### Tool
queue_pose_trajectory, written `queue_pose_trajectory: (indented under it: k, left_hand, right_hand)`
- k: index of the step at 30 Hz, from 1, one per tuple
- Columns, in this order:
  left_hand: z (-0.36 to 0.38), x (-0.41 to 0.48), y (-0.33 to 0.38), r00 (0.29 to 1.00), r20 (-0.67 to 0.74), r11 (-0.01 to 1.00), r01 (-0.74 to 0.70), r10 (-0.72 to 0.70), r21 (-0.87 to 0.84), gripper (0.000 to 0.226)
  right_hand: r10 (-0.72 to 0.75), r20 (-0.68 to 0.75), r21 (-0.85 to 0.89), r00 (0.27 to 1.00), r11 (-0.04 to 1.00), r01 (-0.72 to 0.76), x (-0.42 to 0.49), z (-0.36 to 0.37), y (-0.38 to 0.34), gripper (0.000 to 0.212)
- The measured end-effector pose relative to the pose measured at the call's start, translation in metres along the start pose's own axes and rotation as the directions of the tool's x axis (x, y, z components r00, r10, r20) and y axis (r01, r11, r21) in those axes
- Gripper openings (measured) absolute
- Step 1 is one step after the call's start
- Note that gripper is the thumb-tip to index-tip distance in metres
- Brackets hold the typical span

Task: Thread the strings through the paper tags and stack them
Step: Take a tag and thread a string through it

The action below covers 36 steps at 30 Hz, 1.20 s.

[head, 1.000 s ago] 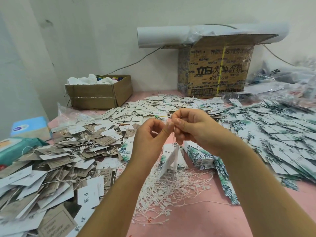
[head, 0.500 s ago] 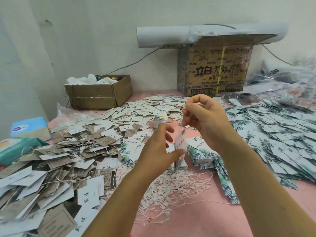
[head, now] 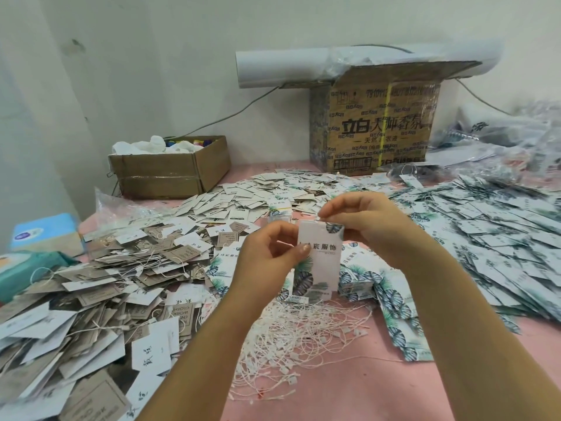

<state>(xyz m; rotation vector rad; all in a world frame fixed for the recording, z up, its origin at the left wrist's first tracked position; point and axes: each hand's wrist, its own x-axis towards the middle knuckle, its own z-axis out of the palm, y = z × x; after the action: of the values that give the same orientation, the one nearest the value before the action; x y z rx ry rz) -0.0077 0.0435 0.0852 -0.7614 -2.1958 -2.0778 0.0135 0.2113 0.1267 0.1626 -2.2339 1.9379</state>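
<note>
– Tags first, left to right: a heap of grey and brown tags (head: 106,268) at far left, cords visible among them. Then left hand (head: 267,256), the held leaf-print tag (head: 321,262), right hand (head: 370,226), and the big leaf-print heap (head: 485,238) at right.
– Hands doing what?
– Left hand pinches the tag's left edge, thumb on the printed face. Right hand's fingertips are pinched together at the tag's top edge, about where the hole should be. Probably a string end is in there too, but it's too thin to see.
– Where's the tag?
– Upright between both hands, up off the pink table (head: 334,396), above the tangle of loose white strings (head: 303,335).
– Handling?
– Light, stiff card, looks glossy so maybe slick, and it will crease if squeezed hard. Hold it by the edges near the top and leave the hole clear. The strings are limp and snag on each other, so take one by its little plastic lock, not mid-cord.
– Stack?
– A small neat stack of leaf-print tags (head: 355,284) sits on the table just right of and below the held one, under the right wrist.
</note>
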Motion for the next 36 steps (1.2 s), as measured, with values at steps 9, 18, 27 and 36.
queue_pose_trajectory:
  k: [9, 18, 27, 36]
  left_hand:
    - [0.0, 0.003, -0.002, 0.987, -0.159, 0.988, -0.039, 0.015, -0.148, 0.017]
    - [0.004, 0.002, -0.009, 0.992, -0.106, 0.993, 0.055, -0.066, -0.109, 0.007]
    - [0.018, -0.013, -0.049, 0.976, 0.212, 0.565, -0.148, -0.049, 0.812, 0.03]
    - [0.019, -0.014, -0.059, 0.969, 0.244, 0.501, -0.221, 0.02, 0.837, 0.013]
  right_hand:
    - [0.187, 0.18, 0.162, 0.966, 0.963, -0.216, -0.001, 0.005, 0.001, 0.025]
    - [0.121, -0.062, -0.266, 0.991, 0.955, -0.134, 0.004, 0.01, 0.002, 0.009]
    - [0.141, -0.346, -0.7, 0.927, 0.62, -0.355, 0.007, -0.016, 0.017, 0.025]
    - [0.27, -0.464, -0.739, 0.844, 0.406, -0.537, -0.002, -0.043, 0.022, 0.028]
